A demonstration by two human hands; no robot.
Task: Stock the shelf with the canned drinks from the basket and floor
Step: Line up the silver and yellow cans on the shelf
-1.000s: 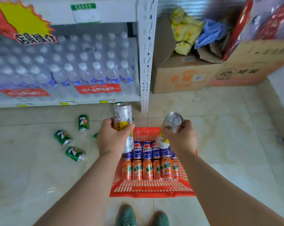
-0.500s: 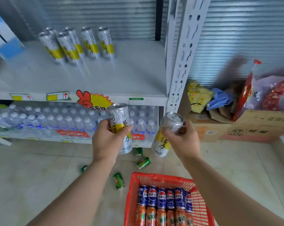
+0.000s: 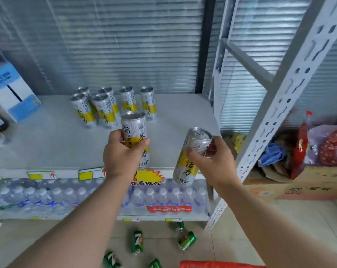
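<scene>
While the left hand (image 3: 123, 153) wrapped fingers and thumb round one silver-and-yellow can (image 3: 133, 128), held upright over the front of the shelf (image 3: 47, 144), the right hand (image 3: 212, 161) gripped a second, tilted can (image 3: 191, 151) near its top, just off the shelf's front edge. Neither looked set down yet. Six matching cans (image 3: 105, 107) already stood clustered further back, so stocking seemed begun but far from finished. Several green cans (image 3: 137, 241) lay on the floor below, and the red basket (image 3: 212, 264) showed only its rim. The upright can read "HAO" above Chinese characters, with 活力 legible on the tilted one; one green can bore the 7UP mark. A yellow starburst tag (image 3: 148, 176) on the shelf edge carried Chinese writing. Bottled water (image 3: 67, 196) filled the tier beneath, its red banner too blurred to read.
</scene>
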